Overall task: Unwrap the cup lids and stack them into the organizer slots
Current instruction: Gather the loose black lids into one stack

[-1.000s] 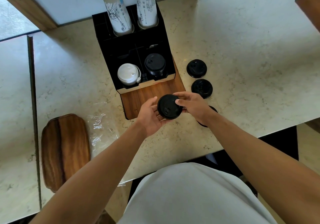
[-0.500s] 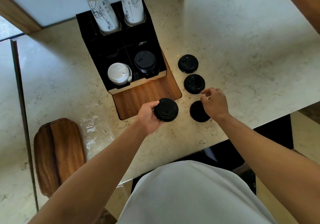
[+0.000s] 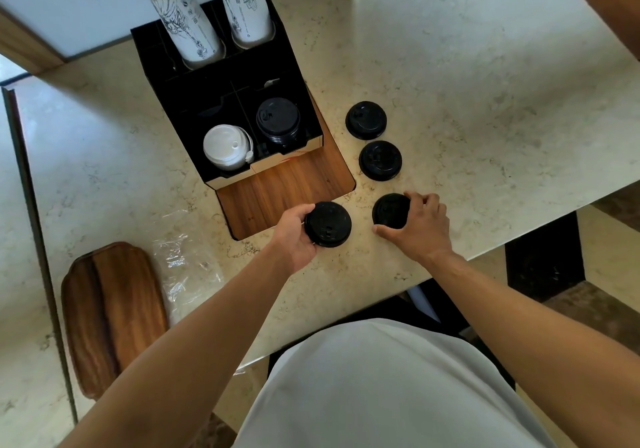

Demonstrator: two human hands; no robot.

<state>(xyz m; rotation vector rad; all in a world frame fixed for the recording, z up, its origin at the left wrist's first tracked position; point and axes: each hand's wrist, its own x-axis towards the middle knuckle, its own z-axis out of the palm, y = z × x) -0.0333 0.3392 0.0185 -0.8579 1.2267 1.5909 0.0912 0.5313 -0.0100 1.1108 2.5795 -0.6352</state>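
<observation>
My left hand (image 3: 294,234) grips a black cup lid (image 3: 329,224) just in front of the organizer's wooden base (image 3: 284,191). My right hand (image 3: 420,228) curls around a second black lid (image 3: 389,210) that lies on the counter. Two more black lids (image 3: 366,120) (image 3: 380,160) rest on the counter to the right of the black organizer (image 3: 194,101). Its front right slot holds a stack of black lids (image 3: 278,120). White lids (image 3: 227,148) fill the front left slot.
Two tall stacks of paper cups (image 3: 183,22) (image 3: 247,4) stand in the organizer's back slots. Crumpled clear wrap (image 3: 185,271) lies on the marble counter (image 3: 485,101) beside a wooden board (image 3: 110,312) at the left. The counter's front edge runs close to my body.
My right hand let go of the lid that both hands held, moved right and closed around a lid on the counter. My left hand kept its lid.
</observation>
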